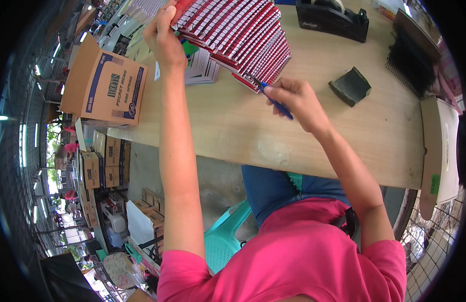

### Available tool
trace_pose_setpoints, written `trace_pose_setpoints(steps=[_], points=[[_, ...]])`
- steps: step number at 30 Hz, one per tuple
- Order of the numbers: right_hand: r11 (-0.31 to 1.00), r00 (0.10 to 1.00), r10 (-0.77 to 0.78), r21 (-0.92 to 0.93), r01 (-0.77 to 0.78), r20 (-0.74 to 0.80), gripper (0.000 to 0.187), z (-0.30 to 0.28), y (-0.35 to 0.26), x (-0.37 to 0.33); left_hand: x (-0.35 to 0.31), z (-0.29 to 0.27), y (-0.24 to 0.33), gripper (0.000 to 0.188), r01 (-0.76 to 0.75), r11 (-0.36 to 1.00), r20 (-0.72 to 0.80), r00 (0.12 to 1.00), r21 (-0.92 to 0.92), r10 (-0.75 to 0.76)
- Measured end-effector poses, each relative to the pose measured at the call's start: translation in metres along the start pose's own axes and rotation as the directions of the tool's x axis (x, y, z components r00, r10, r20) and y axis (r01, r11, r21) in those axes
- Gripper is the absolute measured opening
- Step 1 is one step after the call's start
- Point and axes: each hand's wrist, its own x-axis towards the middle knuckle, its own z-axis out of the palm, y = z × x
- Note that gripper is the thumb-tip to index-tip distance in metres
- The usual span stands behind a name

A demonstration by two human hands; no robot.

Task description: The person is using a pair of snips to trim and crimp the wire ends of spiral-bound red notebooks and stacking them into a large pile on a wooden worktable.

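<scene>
A fanned stack of red spiral-bound notebooks (238,38), their white wire coils in rows, spreads across the far part of the table. At its left end my left hand (166,43) is closed on the edge of the stack, thumb on top. My right hand (296,100) is wrapped round a slim tool with blue handles (282,108) and a dark metal tip, perhaps small pliers. The tip touches or nearly touches the coils at the near right corner of the stack. My fingers partly hide the tool.
On the wooden table (218,121) are a black tape dispenser (333,22), a dark curved block (351,86) and printed sheets (203,68). A black bristly thing (411,63) is at right. An open cardboard box (109,88) stands left, with more cartons (112,151) below.
</scene>
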Motion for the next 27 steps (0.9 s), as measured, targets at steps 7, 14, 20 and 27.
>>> trace_pose_setpoints(steps=[7,14,20,27], points=[[0.549,0.676,-0.729,-0.682,0.484,-0.107,0.034,0.007,0.024,-0.002,0.000,-0.001,-0.001,0.039,0.058,0.990,-0.090,0.993,-0.126,-0.070],[0.547,0.670,-0.735,-0.676,0.494,-0.106,0.033,0.010,0.025,0.002,0.001,0.000,0.002,0.040,0.064,0.993,-0.069,0.995,-0.101,-0.071],[0.935,0.964,-0.249,-0.285,0.213,-0.097,0.038,-0.001,0.011,-0.004,-0.001,0.002,0.002,0.040,0.076,0.991,-0.089,0.992,-0.114,-0.087],[0.497,0.636,-0.764,-0.728,0.472,-0.110,0.043,0.007,0.030,0.000,0.006,-0.005,-0.003,0.045,0.007,0.999,-0.001,1.000,-0.035,-0.007]])
